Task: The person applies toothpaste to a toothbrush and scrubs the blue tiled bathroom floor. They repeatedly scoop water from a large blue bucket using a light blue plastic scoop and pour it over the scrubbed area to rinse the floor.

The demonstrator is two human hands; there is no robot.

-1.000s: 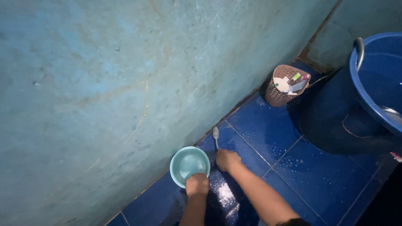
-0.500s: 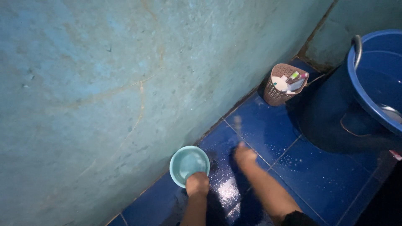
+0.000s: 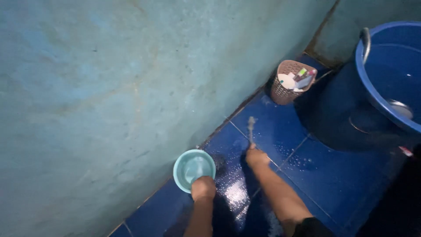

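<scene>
- A rough, stained teal plaster wall [image 3: 109, 87] is seen filling the left of the view, met at its foot by the floor.
- A small round light-teal plastic bowl [image 3: 193, 167] is held at its near rim by the left hand [image 3: 203, 188], fingers closed on the edge; a little water appears to be lying in it, and it is set on the floor just beside the wall.
- The glossy blue tiled floor [image 3: 333, 175] is shown wet and foamy between the two arms, so that patch is judged already worked; the tiles further right carry only scattered droplets and look not yet scrubbed.
- A slim brush with a pale head [image 3: 251, 127] is gripped by the right hand [image 3: 256, 156], fist shut around the handle, bristles pressed at a grout line.
- A brown woven plastic basket [image 3: 285, 90] of toiletries is left standing by the corner.
- A large blue plastic tub [image 3: 390, 79] of water is seen at far right.
</scene>
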